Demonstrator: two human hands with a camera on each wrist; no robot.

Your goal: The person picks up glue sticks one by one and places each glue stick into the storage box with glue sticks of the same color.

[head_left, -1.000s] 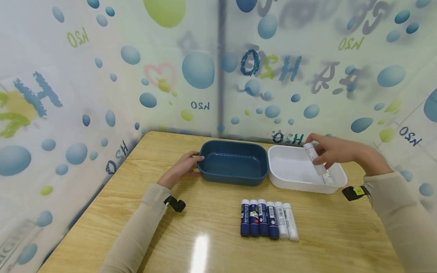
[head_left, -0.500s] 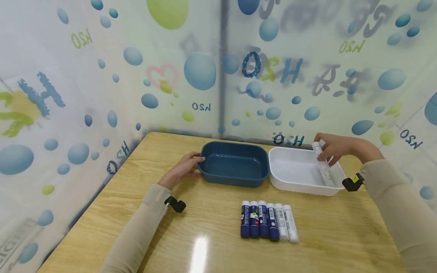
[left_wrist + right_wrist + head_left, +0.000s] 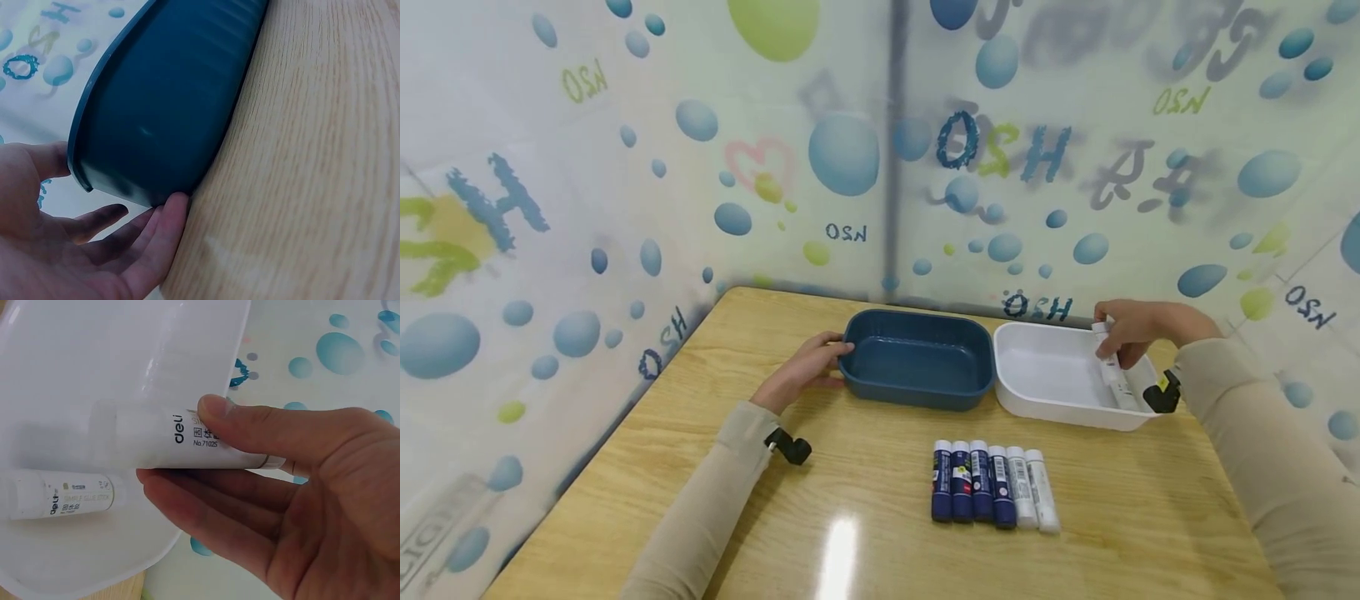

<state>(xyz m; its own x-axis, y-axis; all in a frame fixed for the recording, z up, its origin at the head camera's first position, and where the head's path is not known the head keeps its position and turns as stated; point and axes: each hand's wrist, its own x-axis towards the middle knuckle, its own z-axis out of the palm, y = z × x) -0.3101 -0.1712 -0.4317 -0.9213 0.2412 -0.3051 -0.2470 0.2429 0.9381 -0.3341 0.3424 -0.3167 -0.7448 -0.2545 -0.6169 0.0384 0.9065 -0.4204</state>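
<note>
In the head view, my left hand (image 3: 805, 368) holds the left end of a dark blue plastic bin (image 3: 913, 393). Its thumb is at the rim; the other fingers touch the end wall low down in the left wrist view. My right hand (image 3: 1138, 327) pinches a white glue stick (image 3: 169, 440) between thumb and fingers, over the right end of a white bin (image 3: 1060, 407). Another white glue stick (image 3: 75, 495) lies in that bin, just below the held one. Whether the held stick touches the bin floor, I cannot tell.
Nearer on the wooden table (image 3: 760, 525) lies a row of glue sticks side by side: several dark blue ones (image 3: 961, 483) at left, two white ones (image 3: 1032, 490) at right. The bins stand side by side near the patterned wall curtain (image 3: 842, 275).
My right hand has moved a little right and lowered the white glue stick into the right end of the white bin. My left hand stays at the blue bin.
</note>
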